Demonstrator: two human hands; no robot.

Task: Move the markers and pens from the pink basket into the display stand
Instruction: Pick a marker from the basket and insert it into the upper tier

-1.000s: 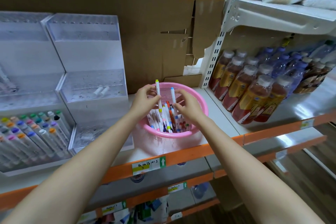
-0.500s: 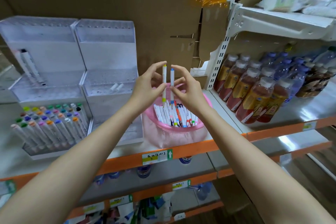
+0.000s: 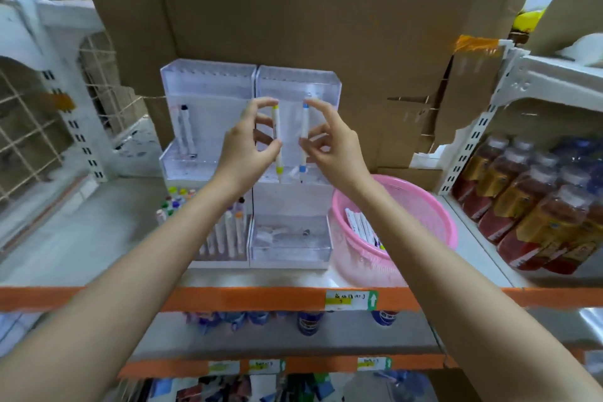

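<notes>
My left hand [image 3: 245, 143] pinches a white marker with yellow-green ends [image 3: 277, 137], held upright. My right hand [image 3: 332, 143] pinches a white marker with blue ends [image 3: 303, 137], also upright. Both markers hang in front of the upper tier of the clear acrylic display stand [image 3: 287, 81]. The stand's left half holds two white markers [image 3: 186, 130] on its upper tier and several coloured-cap markers [image 3: 228, 232] in the bottom tier. The pink basket [image 3: 424, 206] sits to the right of the stand with several pens [image 3: 362, 228] inside, partly hidden by my right forearm.
Bottles of brown drink [image 3: 522, 206] fill the shelf to the right of the basket. Cardboard [image 3: 293, 10] backs the shelf. An orange shelf edge [image 3: 261, 299] runs across the front. A white metal upright [image 3: 473, 127] and a wire grid [image 3: 29, 127] flank the area.
Both hands lifted one marker each out of the pink basket and carried them up and left to the stand's upper tier. The camera view swung left toward the stand.
</notes>
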